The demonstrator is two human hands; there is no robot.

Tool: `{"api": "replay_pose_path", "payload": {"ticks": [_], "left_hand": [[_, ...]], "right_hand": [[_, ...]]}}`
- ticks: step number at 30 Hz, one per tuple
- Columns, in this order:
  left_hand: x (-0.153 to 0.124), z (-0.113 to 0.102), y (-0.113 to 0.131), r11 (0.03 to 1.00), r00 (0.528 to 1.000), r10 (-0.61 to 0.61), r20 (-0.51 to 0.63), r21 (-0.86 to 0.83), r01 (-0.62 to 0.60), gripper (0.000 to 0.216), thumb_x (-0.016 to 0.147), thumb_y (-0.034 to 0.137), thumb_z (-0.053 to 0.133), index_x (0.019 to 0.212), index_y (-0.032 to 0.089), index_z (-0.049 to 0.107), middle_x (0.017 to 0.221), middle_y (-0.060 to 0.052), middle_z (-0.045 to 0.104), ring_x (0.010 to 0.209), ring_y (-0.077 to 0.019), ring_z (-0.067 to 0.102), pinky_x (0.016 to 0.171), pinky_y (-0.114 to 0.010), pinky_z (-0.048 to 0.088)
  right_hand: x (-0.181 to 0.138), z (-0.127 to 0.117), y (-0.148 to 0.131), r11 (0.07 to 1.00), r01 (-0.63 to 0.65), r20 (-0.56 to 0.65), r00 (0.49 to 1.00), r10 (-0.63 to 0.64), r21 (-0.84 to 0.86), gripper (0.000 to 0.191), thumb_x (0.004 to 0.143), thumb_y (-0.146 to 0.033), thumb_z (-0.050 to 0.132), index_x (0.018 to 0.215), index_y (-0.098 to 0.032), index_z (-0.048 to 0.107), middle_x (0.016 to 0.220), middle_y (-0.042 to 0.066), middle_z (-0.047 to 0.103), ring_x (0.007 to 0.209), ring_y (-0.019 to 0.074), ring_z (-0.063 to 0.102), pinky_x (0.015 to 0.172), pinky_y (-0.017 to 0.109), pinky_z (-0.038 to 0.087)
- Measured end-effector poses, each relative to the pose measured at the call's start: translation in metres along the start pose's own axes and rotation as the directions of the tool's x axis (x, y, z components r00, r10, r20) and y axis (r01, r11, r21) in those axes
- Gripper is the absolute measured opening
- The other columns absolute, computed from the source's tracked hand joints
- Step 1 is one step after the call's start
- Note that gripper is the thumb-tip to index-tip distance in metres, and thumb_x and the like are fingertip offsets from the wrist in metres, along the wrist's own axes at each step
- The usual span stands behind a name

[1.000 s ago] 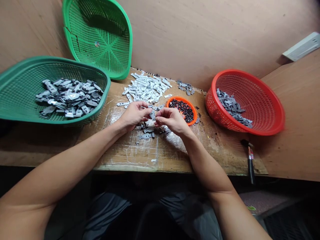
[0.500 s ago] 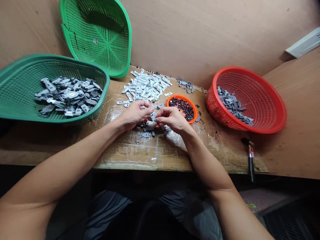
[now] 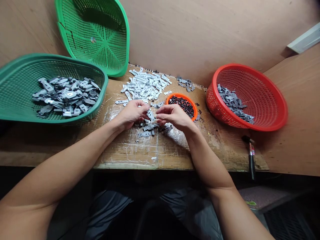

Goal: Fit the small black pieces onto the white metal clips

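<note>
Your left hand (image 3: pixel 133 115) pinches 1 small grey piece (image 3: pixel 150 115) over the loose parts (image 3: pixel 145 134) on the cardboard (image 3: pixel 125 151), while your right hand (image 3: pixel 176 116) curls just beside it, its hold unclear, so a slack pinch could drop that piece among them.

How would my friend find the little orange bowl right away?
Start at the big red basket on the right. Left of it, just beyond the right hand, sits the small orange bowl: the only orange container, filled with tiny black pieces.
</note>
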State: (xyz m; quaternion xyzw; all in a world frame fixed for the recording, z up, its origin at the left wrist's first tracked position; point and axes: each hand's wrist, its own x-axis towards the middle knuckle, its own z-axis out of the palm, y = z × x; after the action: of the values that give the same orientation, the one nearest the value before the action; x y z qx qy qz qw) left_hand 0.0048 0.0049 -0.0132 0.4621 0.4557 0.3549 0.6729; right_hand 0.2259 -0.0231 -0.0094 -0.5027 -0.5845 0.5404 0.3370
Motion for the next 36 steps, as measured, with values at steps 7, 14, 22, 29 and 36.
{"api": "replay_pose_path", "payload": {"ticks": [7, 14, 22, 29, 36], "left_hand": [[0.010, -0.018, 0.013, 0.998, 0.982, -0.048, -0.181, 0.027, 0.054, 0.028, 0.095, 0.005, 0.073, 0.073, 0.018, 0.061, 0.063, -0.003, 0.064, 0.056, -0.0116, 0.066, 0.051, -0.021, 0.043], [0.011, -0.025, 0.019, 1.000, 0.977, -0.008, -0.212, -0.006, 0.007, 0.027, 0.091, 0.003, 0.075, 0.073, 0.018, 0.061, 0.064, -0.001, 0.062, 0.056, -0.0120, 0.068, 0.049, -0.020, 0.046], [0.012, -0.023, 0.013, 1.000, 0.982, -0.010, -0.187, 0.004, 0.011, 0.026, 0.091, 0.007, 0.078, 0.073, 0.019, 0.063, 0.067, -0.003, 0.065, 0.058, -0.0123, 0.068, 0.053, -0.022, 0.050], [0.008, -0.019, 0.003, 0.998, 0.996, -0.063, -0.064, -0.016, 0.063, 0.023, 0.084, 0.012, 0.087, 0.075, 0.018, 0.067, 0.066, -0.001, 0.066, 0.058, -0.0115, 0.066, 0.056, -0.023, 0.053], [0.003, -0.014, 0.001, 0.996, 0.998, -0.066, 0.013, -0.064, 0.067, 0.023, 0.081, 0.013, 0.089, 0.074, 0.018, 0.068, 0.069, -0.003, 0.071, 0.057, -0.0106, 0.065, 0.059, -0.022, 0.053]], "right_hand": [[0.009, -0.088, 0.017, 0.733, -0.187, -0.479, 0.852, -0.210, -0.654, 0.011, 0.086, -0.017, 0.071, 0.079, -0.018, 0.079, 0.065, 0.005, 0.070, 0.064, 0.0199, 0.065, 0.076, 0.039, 0.054], [0.028, -0.080, 0.029, 0.580, -0.195, -0.354, 0.919, -0.173, -0.791, 0.010, 0.090, -0.019, 0.073, 0.085, -0.017, 0.081, 0.082, 0.009, 0.078, 0.079, 0.0240, 0.070, 0.083, 0.039, 0.052], [0.021, -0.075, 0.025, 0.607, -0.153, -0.341, 0.917, -0.207, -0.780, 0.012, 0.086, -0.011, 0.066, 0.084, -0.019, 0.075, 0.085, 0.007, 0.077, 0.081, 0.0228, 0.067, 0.083, 0.038, 0.051], [0.001, -0.045, -0.007, 0.922, 0.183, -0.204, 0.943, -0.262, -0.340, 0.022, 0.084, -0.040, 0.083, 0.088, -0.022, 0.070, 0.080, 0.001, 0.069, 0.072, 0.0160, 0.061, 0.071, 0.035, 0.053], [0.005, 0.012, -0.024, 0.977, 0.132, -0.056, 0.988, -0.143, -0.170, 0.056, 0.077, -0.075, 0.086, 0.080, -0.023, 0.067, 0.072, 0.000, 0.062, 0.064, 0.0126, 0.050, 0.057, 0.030, 0.041]]}}
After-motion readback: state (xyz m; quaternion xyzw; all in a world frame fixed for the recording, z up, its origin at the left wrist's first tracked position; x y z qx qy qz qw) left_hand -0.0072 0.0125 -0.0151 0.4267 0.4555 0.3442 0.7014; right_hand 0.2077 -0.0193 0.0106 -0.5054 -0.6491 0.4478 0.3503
